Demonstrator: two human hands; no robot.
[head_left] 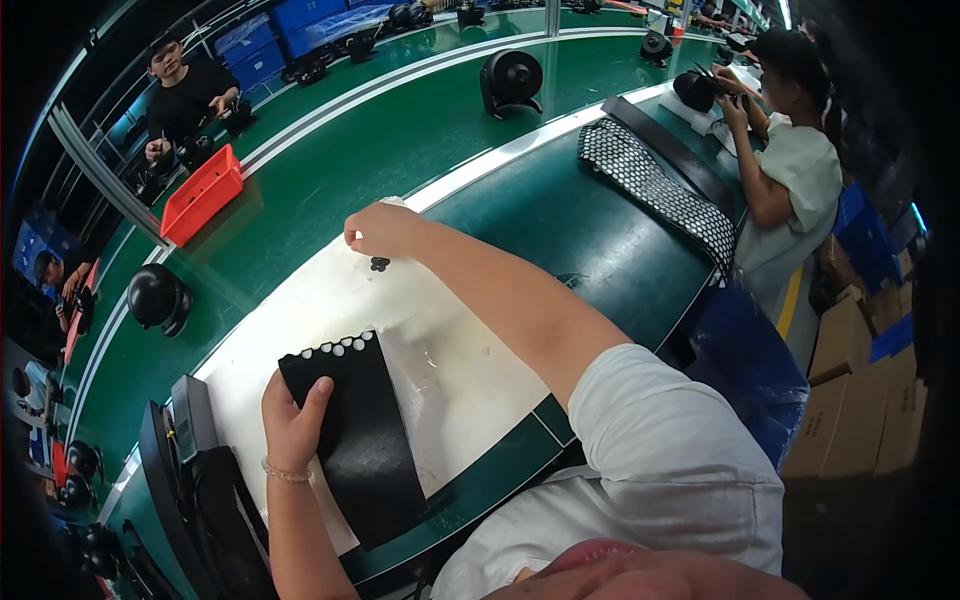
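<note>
My left hand [292, 412] grips the left edge of a black sheet [372, 455], with the thumb on top and the other fingers hidden behind it. The sheet's far edge is scalloped and shows a row of white round spots. Farther off, my right hand [388, 230] is closed over the white work surface [300, 318], its fingers curled together; whatever they hold is hidden. Just below that hand lies a small black piece [379, 264] with a lobed outline.
A black strip covered in white dots [660, 185] lies at the right beside a dark bar [672, 150]. Rounded black devices [510, 83] stand on the green line beyond, near a red crate [203, 195]. A grey box [193, 417] is at left. Co-workers sit around; one [785, 150] is close at right.
</note>
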